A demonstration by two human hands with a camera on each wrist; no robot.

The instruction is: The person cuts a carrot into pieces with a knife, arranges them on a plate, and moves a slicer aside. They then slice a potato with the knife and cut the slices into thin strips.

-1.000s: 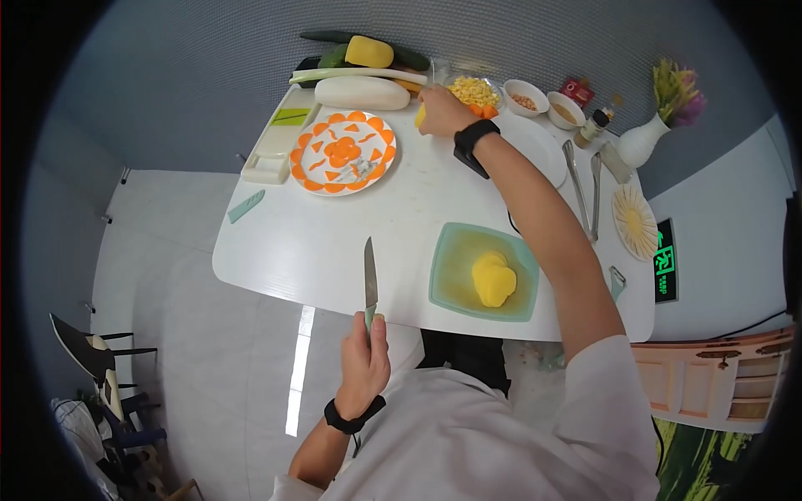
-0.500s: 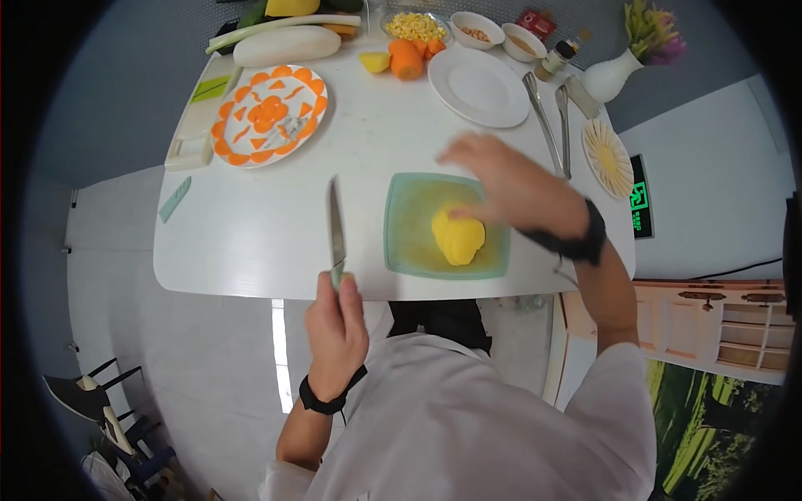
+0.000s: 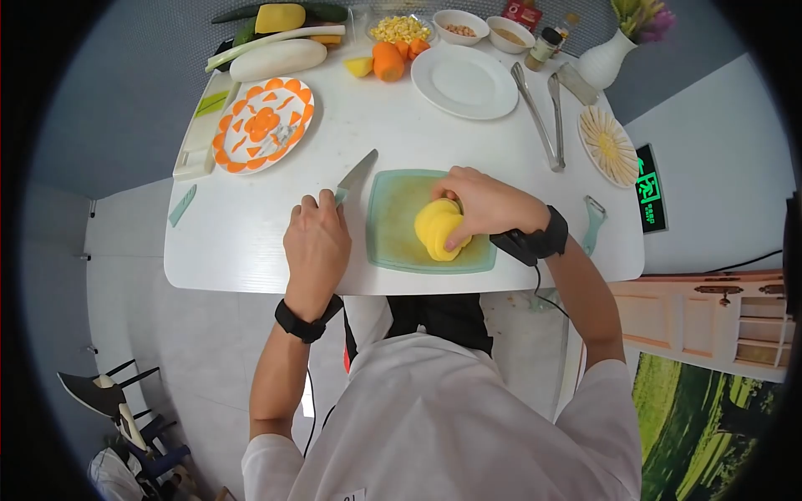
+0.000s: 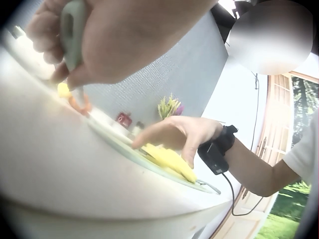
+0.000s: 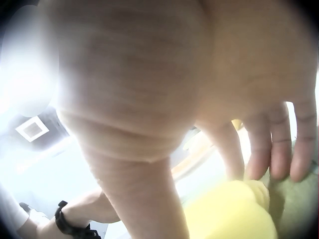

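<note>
My left hand (image 3: 317, 242) grips the pale green handle of a kitchen knife (image 3: 359, 173) just left of the cutting board. The blade points away and to the right, near the board's far left corner. On the green cutting board (image 3: 388, 225) lies a fanned stack of peeled yellow potato slices (image 3: 436, 230). My right hand (image 3: 499, 204) holds this stack from the right, thumb on the near side and fingers on the far side. In the right wrist view the fingertips (image 5: 281, 164) come down at the edge of the yellow slices (image 5: 232, 214).
A plate with carrot shapes (image 3: 263, 125) stands at the left, a white plate (image 3: 464, 82) at the back. Tongs (image 3: 539, 117), a peeler (image 3: 594, 225) and a fanned-slice dish (image 3: 607, 146) lie right. Behind are carrots (image 3: 388, 62), bowls (image 3: 460, 27) and a white radish (image 3: 278, 61). A green knife sheath (image 3: 182, 205) lies left.
My right hand let go of a yellow piece at the back and came down onto the potato slices. My left hand moved up over the table, tilting the knife to the right.
</note>
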